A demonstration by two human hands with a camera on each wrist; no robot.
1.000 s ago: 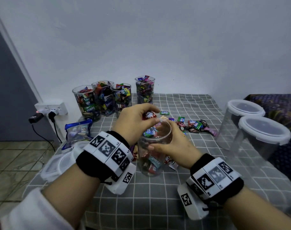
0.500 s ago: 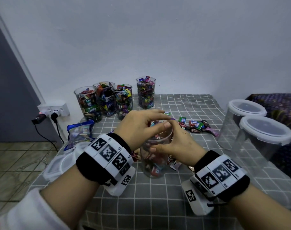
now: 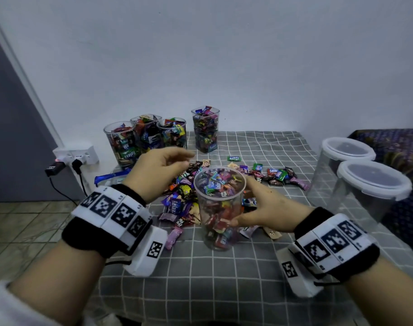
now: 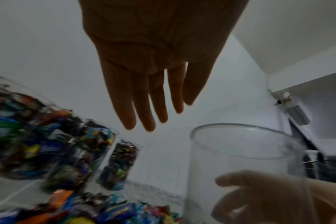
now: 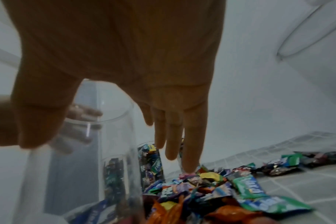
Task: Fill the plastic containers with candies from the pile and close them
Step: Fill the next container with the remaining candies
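A clear round plastic container (image 3: 219,208) stands at the middle of the checked table, packed with wrapped candies almost to its rim. My left hand (image 3: 167,168) hovers above and left of its mouth with straight, empty fingers (image 4: 150,106). My right hand (image 3: 259,203) lies along the container's right side. Its thumb rests on the wall and its straight fingers (image 5: 173,144) reach past the container (image 5: 105,151) onto the candy pile (image 5: 220,189). The pile (image 3: 184,191) spreads behind and to both sides of the container (image 4: 240,151).
Three filled round containers (image 3: 153,137) and a filled square one (image 3: 205,130) stand at the back. Two large lidded empty containers (image 3: 375,182) stand at the right edge. A blue bag (image 3: 111,178) lies left of the pile, and a wall socket with plugs (image 3: 76,156) is beyond the table.
My left hand has lifted off the container's mouth and drawn back to the left, empty. My right hand has slid from the rim down the side towards the pile.
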